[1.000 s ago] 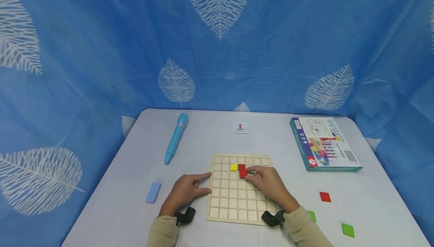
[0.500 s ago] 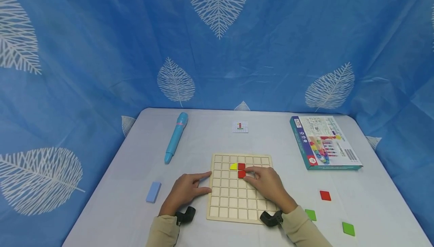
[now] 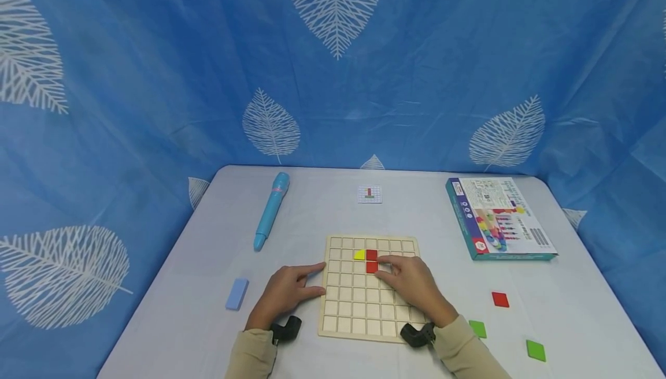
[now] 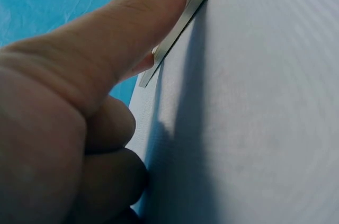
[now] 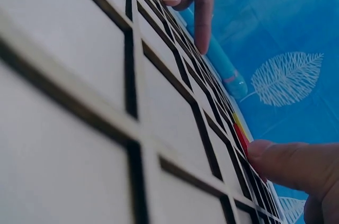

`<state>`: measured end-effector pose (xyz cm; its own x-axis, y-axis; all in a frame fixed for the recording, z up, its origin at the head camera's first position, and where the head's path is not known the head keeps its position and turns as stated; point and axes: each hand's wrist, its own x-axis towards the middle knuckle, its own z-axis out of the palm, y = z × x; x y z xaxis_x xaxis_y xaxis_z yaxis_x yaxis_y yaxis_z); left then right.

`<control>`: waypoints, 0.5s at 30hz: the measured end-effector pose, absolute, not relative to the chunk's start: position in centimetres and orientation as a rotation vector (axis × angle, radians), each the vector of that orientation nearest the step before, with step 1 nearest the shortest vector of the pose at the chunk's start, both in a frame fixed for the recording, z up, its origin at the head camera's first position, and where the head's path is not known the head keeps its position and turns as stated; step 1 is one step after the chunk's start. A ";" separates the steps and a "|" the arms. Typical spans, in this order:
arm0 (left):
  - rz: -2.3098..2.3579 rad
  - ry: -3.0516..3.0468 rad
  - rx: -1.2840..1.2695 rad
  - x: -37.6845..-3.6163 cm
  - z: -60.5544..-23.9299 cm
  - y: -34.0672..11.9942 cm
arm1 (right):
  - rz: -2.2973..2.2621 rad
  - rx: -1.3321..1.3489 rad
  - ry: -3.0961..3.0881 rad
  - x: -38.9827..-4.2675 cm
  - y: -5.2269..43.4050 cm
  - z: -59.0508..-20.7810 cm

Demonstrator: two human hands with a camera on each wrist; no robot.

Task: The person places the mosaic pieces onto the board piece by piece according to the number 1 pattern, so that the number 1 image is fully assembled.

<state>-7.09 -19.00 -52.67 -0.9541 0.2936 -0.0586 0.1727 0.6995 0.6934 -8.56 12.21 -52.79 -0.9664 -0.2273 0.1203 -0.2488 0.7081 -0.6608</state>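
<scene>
Resting hands (image 3: 411,283) on grid board (image 3: 359,309)

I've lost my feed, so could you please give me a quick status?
Left hand steadies grid board. Right hand presses red tile into cell. Nothing blocking.

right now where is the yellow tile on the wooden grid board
In the head view the yellow tile sits in the second row from the far edge of the wooden grid board, directly left of the red tiles that the right hand touches.
</scene>
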 end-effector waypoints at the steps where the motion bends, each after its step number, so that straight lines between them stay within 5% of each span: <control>1: 1.090 2.744 0.386 -7.1 -52.7 -19.0 | 1.133 0.396 -2.875 -8.5 12.3 -52.7; 15: 1.084 2.750 0.380 -7.0 -52.7 -19.0 | 1.213 0.327 -2.801 -7.3 14.7 -49.7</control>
<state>-7.04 -19.03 -52.68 -0.9548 0.2921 -0.0558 0.1754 0.7046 0.6875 -7.30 14.68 -49.69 -0.9748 -0.1655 0.1496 -0.2223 0.6655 -0.7125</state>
